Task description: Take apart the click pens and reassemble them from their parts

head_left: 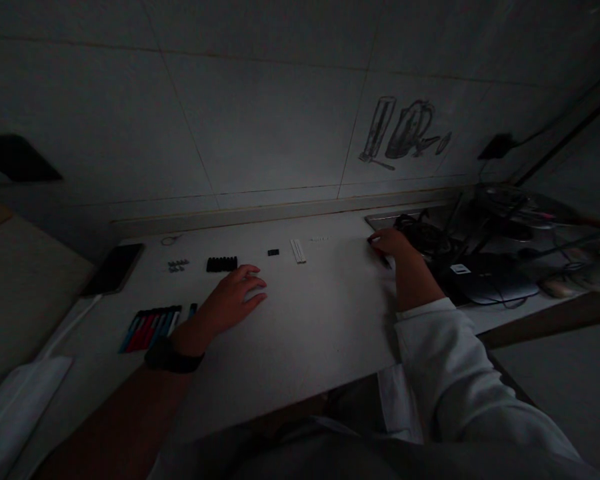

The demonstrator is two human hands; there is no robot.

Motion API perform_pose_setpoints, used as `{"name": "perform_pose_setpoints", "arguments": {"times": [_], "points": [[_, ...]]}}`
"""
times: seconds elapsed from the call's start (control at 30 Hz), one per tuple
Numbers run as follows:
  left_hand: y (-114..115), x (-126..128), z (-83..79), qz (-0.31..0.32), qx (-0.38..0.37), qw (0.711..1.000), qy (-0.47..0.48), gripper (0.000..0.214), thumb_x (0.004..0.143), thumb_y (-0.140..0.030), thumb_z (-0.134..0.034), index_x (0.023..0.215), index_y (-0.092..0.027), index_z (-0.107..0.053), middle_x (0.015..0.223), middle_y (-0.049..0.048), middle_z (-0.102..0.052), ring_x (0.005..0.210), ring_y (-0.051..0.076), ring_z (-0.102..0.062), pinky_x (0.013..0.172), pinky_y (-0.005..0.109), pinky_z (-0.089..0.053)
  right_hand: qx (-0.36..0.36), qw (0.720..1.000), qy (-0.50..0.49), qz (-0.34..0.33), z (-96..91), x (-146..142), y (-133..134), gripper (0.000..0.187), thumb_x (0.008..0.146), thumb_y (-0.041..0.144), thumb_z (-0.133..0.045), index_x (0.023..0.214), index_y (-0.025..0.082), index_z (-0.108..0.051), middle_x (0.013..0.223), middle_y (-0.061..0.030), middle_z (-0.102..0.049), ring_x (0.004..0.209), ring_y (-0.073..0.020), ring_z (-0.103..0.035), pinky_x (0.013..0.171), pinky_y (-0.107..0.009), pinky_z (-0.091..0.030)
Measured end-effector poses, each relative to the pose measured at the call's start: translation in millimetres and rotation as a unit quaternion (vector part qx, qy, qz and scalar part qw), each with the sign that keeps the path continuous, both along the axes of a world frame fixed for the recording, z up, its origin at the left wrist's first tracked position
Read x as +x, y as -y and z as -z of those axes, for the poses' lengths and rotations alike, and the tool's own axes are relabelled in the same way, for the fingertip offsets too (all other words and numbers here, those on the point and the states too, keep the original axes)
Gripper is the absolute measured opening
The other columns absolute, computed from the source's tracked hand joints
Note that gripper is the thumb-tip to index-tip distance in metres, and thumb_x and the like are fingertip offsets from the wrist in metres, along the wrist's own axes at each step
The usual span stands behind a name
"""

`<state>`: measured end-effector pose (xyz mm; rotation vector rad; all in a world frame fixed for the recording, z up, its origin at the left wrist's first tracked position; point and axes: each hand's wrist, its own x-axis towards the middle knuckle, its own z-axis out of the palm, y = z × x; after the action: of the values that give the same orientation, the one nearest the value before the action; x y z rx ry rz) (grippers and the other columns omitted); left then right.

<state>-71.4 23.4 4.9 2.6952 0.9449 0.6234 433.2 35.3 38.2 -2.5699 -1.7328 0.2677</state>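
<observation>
My left hand (235, 297) hovers over or rests on the white counter (310, 320), fingers spread and holding nothing. Just beyond its fingers lies a row of small black caps or tubes (222, 264). My right hand (391, 243) is at the counter's right side, its fingers closed around a slim dark pen-like piece (385, 261), partly hidden. Between the hands are a few tiny black pieces (273, 253), thin white rods (298, 251) and a row of tiny pale bits (319, 239). Blue, red and white pen-like barrels (147, 330) lie side by side near my left wrist.
Small grey parts (177, 266) and a thin ring (170, 241) lie at the back left, beside a dark phone-like slab (114, 268). A gas stove (423, 230) and a dark flat device with a label (495, 279) stand at the right. The tiled wall (280, 120) bounds the back.
</observation>
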Motion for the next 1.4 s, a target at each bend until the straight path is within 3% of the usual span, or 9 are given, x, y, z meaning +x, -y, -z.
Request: {"name": "perform_pose_setpoints", "arguments": {"times": [0.4,0.53,0.67,0.9,1.03,1.13,1.2,1.3,1.4], "points": [[3,1,-3.9,-0.003,-0.007,1.0,0.0,0.025,0.098,-0.039,-0.061,0.112,-0.021,-0.073,0.137,0.0104,-0.056,0.121,0.027,-0.062,0.109,0.047,-0.051,0.005,0.998,-0.043,0.034,7.1,5,-1,0.041,0.085,0.021,-0.062,0.123,0.017,-0.077,0.096,-0.0093,-0.079,0.084,-0.0216,-0.074,0.078,-0.028,-0.056],[3,1,-3.9,-0.003,-0.002,1.0,-0.008,0.025,0.099,-0.038,-0.062,0.112,-0.021,-0.073,0.137,0.011,-0.056,0.123,0.027,-0.061,0.11,0.046,-0.05,0.024,1.0,0.011,0.014,8.7,11,-3,0.037,0.083,0.027,-0.067,0.117,0.018,-0.079,0.108,-0.0119,-0.079,0.098,-0.0244,-0.073,0.087,-0.03,-0.054],[3,2,-4.3,-0.007,-0.005,1.0,-0.006,0.024,0.098,-0.038,-0.062,0.112,-0.021,-0.073,0.136,0.0106,-0.056,0.122,0.027,-0.062,0.109,0.047,-0.05,0.092,0.994,0.062,0.008,4.6,10,-4,0.037,0.081,0.033,-0.069,0.114,0.02,-0.079,0.116,-0.0111,-0.078,0.109,-0.0271,-0.07,0.093,-0.033,-0.052],[7,4,-9.6,-0.004,-0.006,1.0,0.002,0.023,0.098,-0.036,-0.063,0.112,-0.021,-0.072,0.134,0.0104,-0.058,0.119,0.026,-0.062,0.107,0.046,-0.052,0.269,0.963,0.007,0.031,-20.1,-18,-1,0.037,0.087,0.036,-0.065,0.116,0.018,-0.077,0.102,-0.0116,-0.079,0.095,-0.0292,-0.072,0.088,-0.04,-0.054],[7,4,-13.0,-0.014,0.007,1.0,0.006,0.021,0.098,-0.035,-0.063,0.112,-0.021,-0.072,0.127,0.0095,-0.062,0.115,0.025,-0.064,0.104,0.044,-0.052,0.394,0.916,-0.04,-0.059,-32.6,-52,3,0.037,0.091,0.034,-0.061,0.122,0.018,-0.073,0.103,-0.0118,-0.076,0.082,-0.0237,-0.069,0.086,-0.039,-0.054],[8,4,-16.8,-0.036,0.009,0.999,0.002,0.021,0.1,-0.035,-0.061,0.112,-0.021,-0.072,0.118,0.0082,-0.066,0.109,0.024,-0.064,0.1,0.041,-0.053,0.428,0.887,-0.072,-0.159,-32.2,-96,6,0.033,0.095,0.034,-0.057,0.121,0.02,-0.072,0.103,-0.0106,-0.074,0.075,-0.0204,-0.067,0.081,-0.036,-0.054],[9,4,-19.9,-0.055,0.004,0.998,-0.005,0.022,0.102,-0.034,-0.058,0.112,-0.02,-0.071,0.113,0.0079,-0.068,0.106,0.023,-0.065,0.096,0.039,-0.053,0.401,0.875,-0.093,-0.256,-26.0,-131,11,0.03,0.096,0.032,-0.057,0.118,0.021,-0.073,0.101,-0.0098,-0.073,0.077,-0.0198,-0.067,0.079,-0.034,-0.054],[10,3,-25.7,-0.091,-0.007,0.996,-0.012,0.022,0.102,-0.034,-0.056,0.11,-0.021,-0.072,0.111,0.0077,-0.069,0.101,0.022,-0.066,0.091,0.037,-0.053,0.296,0.861,-0.111,-0.398,-10.4,-182,24,0.024,0.099,0.029,-0.056,0.111,0.022,-0.076,0.1,-0.0083,-0.074,0.081,-0.0195,-0.069,0.078,-0.033,-0.053],[6,-5,-36.4,-0.138,-0.014,0.99,-0.022,0.022,0.101,-0.034,-0.057,0.11,-0.022,-0.072,0.104,0.0069,-0.071,0.095,0.022,-0.066,0.085,0.036,-0.051,0.205,0.84,-0.119,-0.489,6.3,-220,38,0.025,0.1,0.028,-0.054,0.112,0.024,-0.076,0.106,-0.0086,-0.075,0.096,-0.022,-0.069,0.085,-0.033,-0.052]]}}
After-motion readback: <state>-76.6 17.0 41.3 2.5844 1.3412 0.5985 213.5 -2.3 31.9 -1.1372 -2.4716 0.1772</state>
